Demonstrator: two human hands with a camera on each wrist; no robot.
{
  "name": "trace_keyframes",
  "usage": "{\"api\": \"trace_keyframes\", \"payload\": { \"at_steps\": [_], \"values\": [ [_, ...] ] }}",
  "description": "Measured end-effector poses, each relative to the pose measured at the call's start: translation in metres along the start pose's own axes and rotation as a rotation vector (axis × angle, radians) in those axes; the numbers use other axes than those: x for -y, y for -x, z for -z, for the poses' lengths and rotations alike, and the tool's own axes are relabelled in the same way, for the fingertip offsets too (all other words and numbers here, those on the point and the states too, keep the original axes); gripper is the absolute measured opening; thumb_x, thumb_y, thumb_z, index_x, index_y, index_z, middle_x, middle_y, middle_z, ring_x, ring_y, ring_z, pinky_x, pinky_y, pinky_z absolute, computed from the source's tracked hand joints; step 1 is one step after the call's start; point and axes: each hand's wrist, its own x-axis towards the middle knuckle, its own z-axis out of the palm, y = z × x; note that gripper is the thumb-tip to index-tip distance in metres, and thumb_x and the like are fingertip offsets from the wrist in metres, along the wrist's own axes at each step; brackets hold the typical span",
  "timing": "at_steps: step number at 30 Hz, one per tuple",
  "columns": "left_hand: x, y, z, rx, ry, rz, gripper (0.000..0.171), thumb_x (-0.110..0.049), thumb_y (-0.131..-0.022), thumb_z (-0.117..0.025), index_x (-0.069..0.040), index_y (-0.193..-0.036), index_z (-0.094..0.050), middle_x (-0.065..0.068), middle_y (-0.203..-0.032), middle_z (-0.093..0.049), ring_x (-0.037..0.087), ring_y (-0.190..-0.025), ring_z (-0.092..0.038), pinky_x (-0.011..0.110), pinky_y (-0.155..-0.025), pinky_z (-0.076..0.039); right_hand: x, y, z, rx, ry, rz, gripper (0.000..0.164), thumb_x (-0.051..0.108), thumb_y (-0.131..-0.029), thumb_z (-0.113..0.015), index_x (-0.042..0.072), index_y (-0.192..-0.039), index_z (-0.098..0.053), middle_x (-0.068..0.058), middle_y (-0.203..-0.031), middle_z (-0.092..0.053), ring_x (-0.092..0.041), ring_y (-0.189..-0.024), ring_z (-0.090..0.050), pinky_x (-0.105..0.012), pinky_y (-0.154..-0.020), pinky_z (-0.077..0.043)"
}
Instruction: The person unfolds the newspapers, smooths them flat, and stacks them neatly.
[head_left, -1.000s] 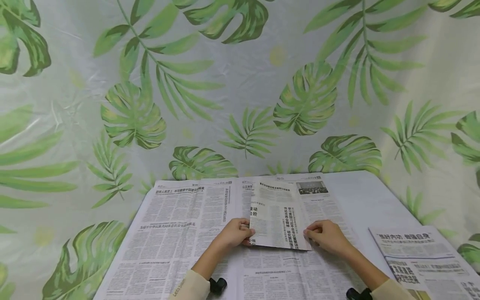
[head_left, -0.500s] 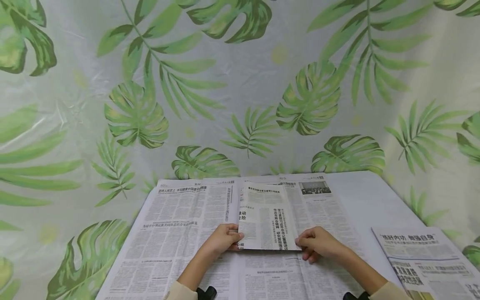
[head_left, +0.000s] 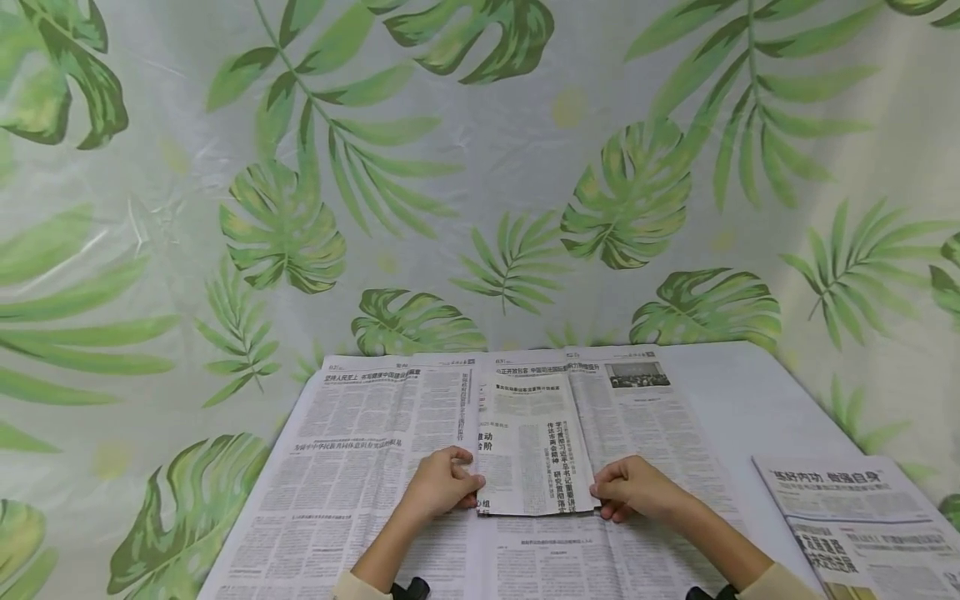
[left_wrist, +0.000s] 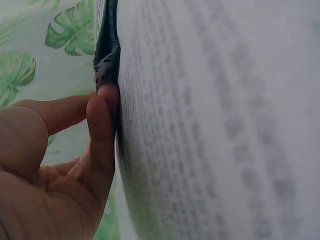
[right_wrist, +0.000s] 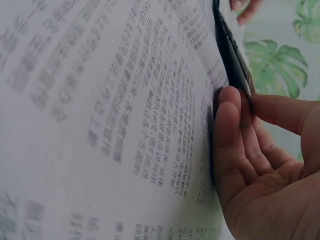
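Observation:
A folded piece of newspaper [head_left: 525, 450] lies over the middle of the spread sheets in the head view. Its lower left corner is pinched between the thumb and fingers of my left hand [head_left: 442, 483]. At the lower right corner my right hand [head_left: 633, 490] pinches it likewise. The left wrist view shows the left hand [left_wrist: 65, 155] gripping the paper's dark edge close to the printed sheet below. From the right wrist view, the right hand [right_wrist: 270, 155] has its thumb on top of the folded edge and fingers beneath. The paper's underside is mostly hidden.
Large open newspaper sheets [head_left: 345, 483] cover much of the white table [head_left: 720, 392]. Another folded newspaper [head_left: 862, 517] lies at the right. Behind the table hangs a leaf-patterned curtain [head_left: 510, 150].
Both hands have shifted the folded newspaper left relative to the spread sheets and then slightly toward the near edge. It now lies flatter, and both hands still hold its lower corners.

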Motion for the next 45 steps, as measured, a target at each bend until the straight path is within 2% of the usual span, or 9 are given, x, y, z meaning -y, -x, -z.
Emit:
{"api": "trace_keyframes", "payload": {
  "at_steps": [3, 6, 11, 15, 21, 26, 33, 39, 45],
  "values": [
    [-0.010, 0.000, -0.006, -0.100, -0.215, -0.097, 0.042, -0.021, -0.088, -0.082, -0.001, -0.121, -0.065, -0.003, -0.076, -0.066, 0.010, -0.061, -0.060, 0.026, -0.055, -0.048, 0.000, 0.001, 0.000, -0.010, 0.006, -0.011, 0.027, 0.015, -0.100, -0.067, -0.010, -0.110, -0.069, -0.005, -0.080, -0.072, -0.012, -0.067, -0.069, -0.027, -0.060, -0.060],
    [-0.020, -0.001, -0.013, -0.151, -0.370, -0.186, 0.036, -0.023, -0.088, -0.081, -0.004, -0.116, -0.069, -0.001, -0.085, -0.064, 0.011, -0.071, -0.055, 0.027, -0.063, -0.046, 0.001, 0.003, 0.000, -0.022, 0.003, -0.016, 0.026, 0.016, -0.099, -0.067, -0.008, -0.108, -0.070, -0.004, -0.079, -0.072, -0.011, -0.067, -0.069, -0.026, -0.060, -0.059],
    [-0.033, -0.004, -0.027, -0.094, -0.464, -0.323, 0.036, -0.032, -0.090, -0.080, -0.010, -0.118, -0.072, 0.003, -0.104, -0.069, 0.015, -0.092, -0.062, 0.034, -0.079, -0.053, -0.001, 0.003, 0.000, -0.030, -0.038, -0.023, 0.034, 0.016, -0.098, -0.069, -0.012, -0.117, -0.066, -0.005, -0.083, -0.073, -0.011, -0.070, -0.070, -0.026, -0.062, -0.060],
    [-0.040, -0.007, -0.042, -0.043, -0.522, -0.409, 0.038, -0.042, -0.090, -0.079, -0.016, -0.118, -0.074, -0.001, -0.111, -0.070, 0.015, -0.104, -0.064, 0.035, -0.090, -0.054, -0.004, 0.003, -0.001, -0.018, -0.086, -0.024, 0.040, 0.017, -0.100, -0.067, -0.014, -0.124, -0.061, -0.006, -0.090, -0.074, -0.012, -0.075, -0.072, -0.028, -0.067, -0.061],
    [-0.051, -0.012, -0.061, 0.075, -0.509, -0.475, 0.057, -0.065, -0.085, -0.074, -0.019, -0.119, -0.075, -0.008, -0.114, -0.071, 0.008, -0.106, -0.066, 0.028, -0.096, -0.054, -0.006, 0.001, -0.004, -0.020, -0.129, -0.020, 0.039, 0.018, -0.101, -0.066, -0.014, -0.124, -0.061, -0.005, -0.089, -0.074, -0.012, -0.077, -0.073, -0.026, -0.068, -0.061],
    [-0.057, -0.015, -0.070, 0.137, -0.505, -0.490, 0.067, -0.072, -0.079, -0.076, -0.020, -0.120, -0.073, -0.011, -0.112, -0.070, 0.002, -0.102, -0.064, 0.023, -0.094, -0.053, -0.006, 0.001, -0.004, -0.038, -0.148, -0.015, 0.041, 0.019, -0.101, -0.067, -0.015, -0.124, -0.061, -0.005, -0.087, -0.074, -0.012, -0.077, -0.072, -0.025, -0.068, -0.061],
    [-0.063, -0.015, -0.082, 0.158, -0.476, -0.521, 0.054, -0.056, -0.074, -0.089, -0.019, -0.111, -0.075, -0.011, -0.100, -0.073, -0.003, -0.088, -0.063, 0.014, -0.081, -0.051, -0.006, -0.001, -0.005, -0.031, -0.157, -0.019, 0.041, 0.019, -0.101, -0.067, -0.014, -0.124, -0.062, -0.005, -0.088, -0.074, -0.012, -0.077, -0.072, -0.025, -0.069, -0.061],
    [-0.064, -0.016, -0.084, 0.178, -0.459, -0.529, 0.031, -0.041, -0.086, -0.084, -0.017, -0.104, -0.076, -0.012, -0.092, -0.075, -0.006, -0.081, -0.064, 0.011, -0.074, -0.050, -0.008, -0.002, -0.006, -0.024, -0.150, -0.019, 0.039, 0.019, -0.101, -0.066, -0.013, -0.122, -0.063, -0.006, -0.091, -0.072, -0.013, -0.078, -0.072, -0.026, -0.069, -0.061],
    [-0.066, -0.014, -0.086, 0.202, -0.477, -0.520, 0.038, -0.044, -0.081, -0.088, -0.017, -0.105, -0.077, -0.013, -0.091, -0.074, -0.007, -0.080, -0.062, 0.011, -0.075, -0.050, -0.009, -0.003, -0.008, -0.034, -0.139, -0.021, 0.036, 0.020, -0.101, -0.067, -0.011, -0.119, -0.065, -0.004, -0.086, -0.073, -0.012, -0.076, -0.071, -0.025, -0.067, -0.061]
  ]
}}
